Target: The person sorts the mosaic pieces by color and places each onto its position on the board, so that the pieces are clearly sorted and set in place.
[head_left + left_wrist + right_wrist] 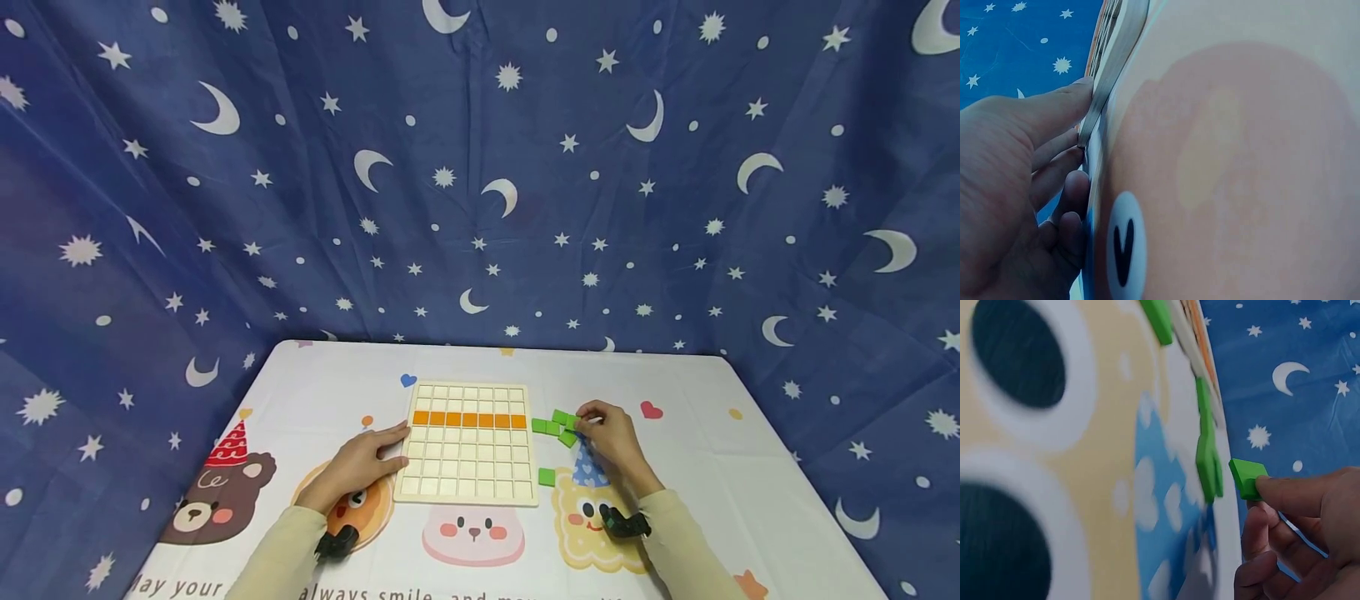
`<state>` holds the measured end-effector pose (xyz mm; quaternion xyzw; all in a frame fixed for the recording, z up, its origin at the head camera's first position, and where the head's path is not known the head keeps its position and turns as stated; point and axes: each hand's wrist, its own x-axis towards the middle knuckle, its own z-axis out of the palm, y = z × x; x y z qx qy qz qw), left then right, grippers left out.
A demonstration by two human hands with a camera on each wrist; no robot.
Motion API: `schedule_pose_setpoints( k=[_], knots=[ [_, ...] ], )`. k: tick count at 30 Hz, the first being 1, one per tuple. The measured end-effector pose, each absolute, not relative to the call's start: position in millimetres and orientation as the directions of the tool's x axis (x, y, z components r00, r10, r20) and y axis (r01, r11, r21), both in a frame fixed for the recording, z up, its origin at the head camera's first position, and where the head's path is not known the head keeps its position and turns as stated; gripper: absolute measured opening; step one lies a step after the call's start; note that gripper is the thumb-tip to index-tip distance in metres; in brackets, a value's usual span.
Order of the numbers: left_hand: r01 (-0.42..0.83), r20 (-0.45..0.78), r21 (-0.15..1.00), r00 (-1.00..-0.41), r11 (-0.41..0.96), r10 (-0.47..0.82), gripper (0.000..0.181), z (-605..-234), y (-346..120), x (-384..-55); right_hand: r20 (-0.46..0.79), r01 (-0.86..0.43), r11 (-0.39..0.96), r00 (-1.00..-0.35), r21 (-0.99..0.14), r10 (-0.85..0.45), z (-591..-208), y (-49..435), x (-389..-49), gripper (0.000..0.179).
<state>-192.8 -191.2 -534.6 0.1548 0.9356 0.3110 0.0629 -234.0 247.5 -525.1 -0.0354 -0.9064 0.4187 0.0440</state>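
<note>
A cream grid board lies on the table, with a row of orange tiles across one of its upper rows. My left hand rests against the board's left edge, thumb and fingers spread; the left wrist view shows its fingertips right at the board's side. To the right of the board, my right hand pinches a square green tile between thumb and fingers. Close beside that hand lie several loose green tiles, some overlapping. Another green tile sits alone near the board's lower right edge.
A white cloth printed with cartoon figures and lettering covers the table. Behind it and at both sides hangs a dark blue curtain with moons and stars. Dark wrist devices are worn at both sleeves.
</note>
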Motion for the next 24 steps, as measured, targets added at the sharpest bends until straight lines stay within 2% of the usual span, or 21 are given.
schedule_pose_setpoints(
  k=[24],
  knots=[
    [0.265, -0.005, 0.611, -0.941, 0.746, 0.338, 0.06, -539, -191, -194, 0.074, -0.05, 0.558, -0.997, -0.829, 0.021, -504, 186, -224, 0.009]
  ],
)
